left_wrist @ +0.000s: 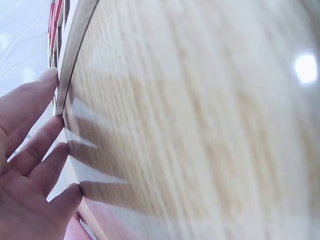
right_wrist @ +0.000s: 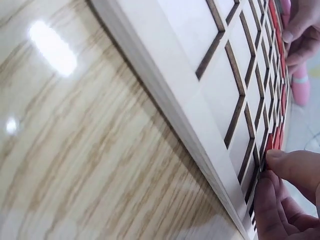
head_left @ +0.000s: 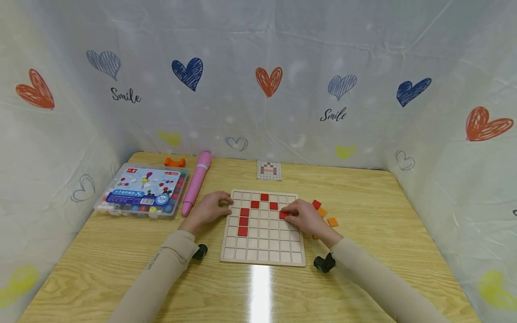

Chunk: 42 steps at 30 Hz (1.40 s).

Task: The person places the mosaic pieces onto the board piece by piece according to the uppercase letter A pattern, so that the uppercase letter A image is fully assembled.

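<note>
A square wooden grid board lies on the table, with several red square tiles set in its cells. My right hand pinches a red tile at a cell near the board's right side; in the right wrist view, thumb and fingers meet at this tile's edge. At the board's left edge rests my left hand, its fingers loosely bent. The left wrist view shows the left thumb touching the board's rim, while the other fingertips rest on the tabletop beside it.
Loose red and orange tiles lie right of the board, partly behind the right hand. A small printed grid card lies beyond it. To the left are a pink pen-shaped tool, a clear case of coloured balls and an orange piece.
</note>
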Each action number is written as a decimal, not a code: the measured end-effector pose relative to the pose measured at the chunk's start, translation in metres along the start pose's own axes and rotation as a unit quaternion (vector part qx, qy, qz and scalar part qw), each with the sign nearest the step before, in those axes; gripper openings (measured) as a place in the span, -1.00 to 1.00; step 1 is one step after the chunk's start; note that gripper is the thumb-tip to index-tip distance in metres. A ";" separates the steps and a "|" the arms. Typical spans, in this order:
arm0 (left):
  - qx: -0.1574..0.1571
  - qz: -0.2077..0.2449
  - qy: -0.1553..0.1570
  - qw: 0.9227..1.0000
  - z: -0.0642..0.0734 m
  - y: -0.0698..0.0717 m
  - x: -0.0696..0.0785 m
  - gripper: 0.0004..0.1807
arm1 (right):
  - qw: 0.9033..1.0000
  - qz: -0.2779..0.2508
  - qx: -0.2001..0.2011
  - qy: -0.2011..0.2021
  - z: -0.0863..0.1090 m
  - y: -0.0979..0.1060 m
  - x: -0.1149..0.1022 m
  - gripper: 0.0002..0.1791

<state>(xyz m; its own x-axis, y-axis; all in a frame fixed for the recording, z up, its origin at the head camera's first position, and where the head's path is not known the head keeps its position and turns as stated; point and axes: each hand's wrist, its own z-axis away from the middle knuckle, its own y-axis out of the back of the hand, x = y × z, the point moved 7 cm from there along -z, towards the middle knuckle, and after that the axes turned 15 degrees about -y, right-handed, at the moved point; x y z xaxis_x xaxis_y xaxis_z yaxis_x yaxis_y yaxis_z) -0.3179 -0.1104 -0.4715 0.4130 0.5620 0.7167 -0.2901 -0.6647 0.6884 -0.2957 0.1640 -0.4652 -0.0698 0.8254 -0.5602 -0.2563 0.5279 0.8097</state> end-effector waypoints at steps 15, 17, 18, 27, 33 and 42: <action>-0.001 0.003 0.004 1.000 0.000 0.000 -0.002 -0.71 | 1.000 0.004 0.003 -0.010 -0.001 -0.002 -0.003 -0.73; -0.002 -0.001 -0.001 1.000 -0.001 -0.001 -0.001 -0.72 | 1.000 0.004 0.005 -0.011 -0.001 -0.002 -0.003 -0.73; -0.002 -0.003 -0.003 1.000 -0.001 -0.001 -0.001 -0.72 | 1.000 0.005 0.007 -0.010 -0.001 -0.002 -0.004 -0.74; -0.001 -0.006 -0.010 1.000 -0.001 -0.001 -0.003 -0.72 | 1.000 0.012 0.018 -0.008 -0.002 -0.003 -0.006 -0.76; -0.003 -0.007 -0.011 1.000 -0.002 -0.002 -0.001 -0.71 | 0.999 0.019 0.022 -0.011 -0.001 -0.002 -0.006 -0.77; -0.001 -0.005 -0.008 1.000 -0.001 -0.001 -0.002 -0.71 | 1.000 -0.003 0.026 -0.017 0.001 0.001 -0.003 -0.73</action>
<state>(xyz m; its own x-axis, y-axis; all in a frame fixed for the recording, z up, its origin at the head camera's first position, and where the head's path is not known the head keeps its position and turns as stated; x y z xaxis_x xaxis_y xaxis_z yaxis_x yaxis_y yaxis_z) -0.3192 -0.1108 -0.4738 0.4296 0.5598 0.7085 -0.2888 -0.6582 0.6952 -0.2952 0.1622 -0.4626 -0.0353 0.8276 -0.5602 -0.2052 0.5426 0.8145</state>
